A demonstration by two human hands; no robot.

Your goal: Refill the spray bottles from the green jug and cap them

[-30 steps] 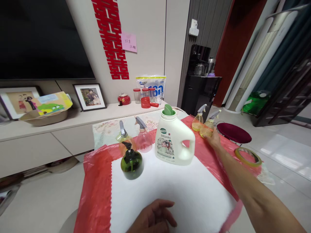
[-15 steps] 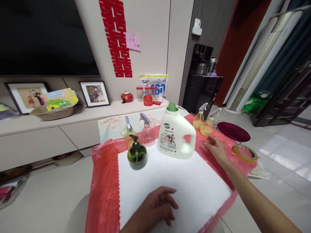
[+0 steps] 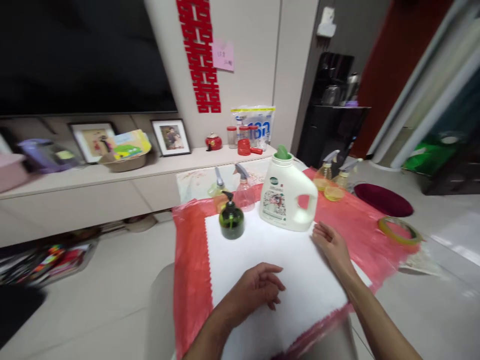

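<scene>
My left hand (image 3: 258, 287) hovers over the white cloth (image 3: 225, 270), its fingers loosely bent and apart, with nothing in them. To the right, my right hand (image 3: 332, 247) is open and empty by the cloth's right edge, just below the lower right corner of a large cream detergent jug (image 3: 288, 195). A green measuring cap (image 3: 282, 152) sits tilted in the jug's mouth. Left of it stands a dark green pump bottle (image 3: 231, 220). Behind that are a pink spray bottle (image 3: 245, 195) and a yellowish spray bottle (image 3: 218, 196).
Two spray bottles with yellow liquid, one in front (image 3: 335, 190), stand right of the jug on the red plastic sheet (image 3: 191, 250). A roll of tape (image 3: 399, 231) lies at the sheet's right side. Behind runs a low cabinet (image 3: 112, 192) with photo frames and jars.
The view has swung left. My right hand has come inward from beside the yellow spray bottles to the cloth's edge near the jug. My left hand keeps nearly the same pose.
</scene>
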